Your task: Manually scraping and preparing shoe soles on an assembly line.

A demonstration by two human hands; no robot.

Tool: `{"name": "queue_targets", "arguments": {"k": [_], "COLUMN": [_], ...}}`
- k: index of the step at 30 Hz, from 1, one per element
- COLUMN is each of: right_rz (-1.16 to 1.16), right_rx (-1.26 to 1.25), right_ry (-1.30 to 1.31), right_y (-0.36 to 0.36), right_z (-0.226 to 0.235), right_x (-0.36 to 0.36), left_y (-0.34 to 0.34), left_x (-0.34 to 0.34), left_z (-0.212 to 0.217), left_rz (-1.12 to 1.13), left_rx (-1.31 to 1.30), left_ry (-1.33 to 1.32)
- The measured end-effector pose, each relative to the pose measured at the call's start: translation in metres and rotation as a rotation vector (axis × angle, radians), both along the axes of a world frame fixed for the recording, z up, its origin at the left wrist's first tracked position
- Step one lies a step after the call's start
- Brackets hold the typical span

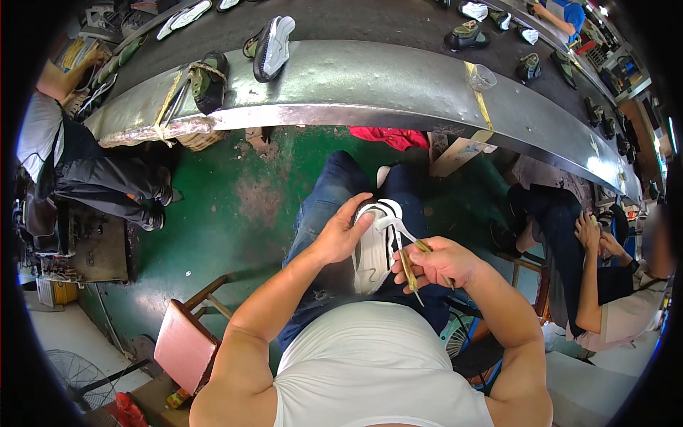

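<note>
Above my lap, my left hand (340, 235) grips a shoe (370, 260) with a pale underside and black-and-white edging, thumb laid over its side near the toe end. My right hand (445, 263) is closed around the handles of a pair of pincers (405, 267). The metal head of the pincers meets the shoe's rim at the end farther from me. Yellowish grips cover the handles, which spread apart between my fingers. The exact bite of the jaws is too small to make out.
A metal-edged conveyor bench (370, 75) crosses ahead, carrying several shoes, including a dark green one (208, 82) and an upturned one (274, 50), plus a clear cup (482, 78). Co-workers sit at left (99, 171) and right (605, 285). A pink-seated chair (186, 345) stands behind left.
</note>
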State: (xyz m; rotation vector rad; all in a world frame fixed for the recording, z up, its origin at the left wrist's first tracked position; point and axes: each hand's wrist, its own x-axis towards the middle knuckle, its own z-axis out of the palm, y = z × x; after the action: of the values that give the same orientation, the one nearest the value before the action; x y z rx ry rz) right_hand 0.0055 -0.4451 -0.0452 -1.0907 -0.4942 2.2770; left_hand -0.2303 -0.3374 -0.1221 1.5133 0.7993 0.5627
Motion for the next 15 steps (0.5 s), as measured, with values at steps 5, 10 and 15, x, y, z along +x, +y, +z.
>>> {"name": "queue_targets", "arguments": {"k": [5,10,15], "right_rz": [0.256,0.046,-0.054], "right_rx": [0.212,0.602,0.736], "right_ry": [-0.657,-1.002,-1.185], "right_y": [0.008,-0.001,-0.007], "right_z": [0.000,-0.073,-0.108], "right_x": [-0.005,-0.023,-0.033], "left_y": [0.007,0.015,0.024], "left_x": [0.008,0.011,0.012], "left_z": [-0.012,-0.050,-0.059], "left_rz": [-0.028,0.051,0.048], "left_rx": [-0.073,-0.077,-0.191], "left_ry": [-0.018,-0.072,-0.103]}}
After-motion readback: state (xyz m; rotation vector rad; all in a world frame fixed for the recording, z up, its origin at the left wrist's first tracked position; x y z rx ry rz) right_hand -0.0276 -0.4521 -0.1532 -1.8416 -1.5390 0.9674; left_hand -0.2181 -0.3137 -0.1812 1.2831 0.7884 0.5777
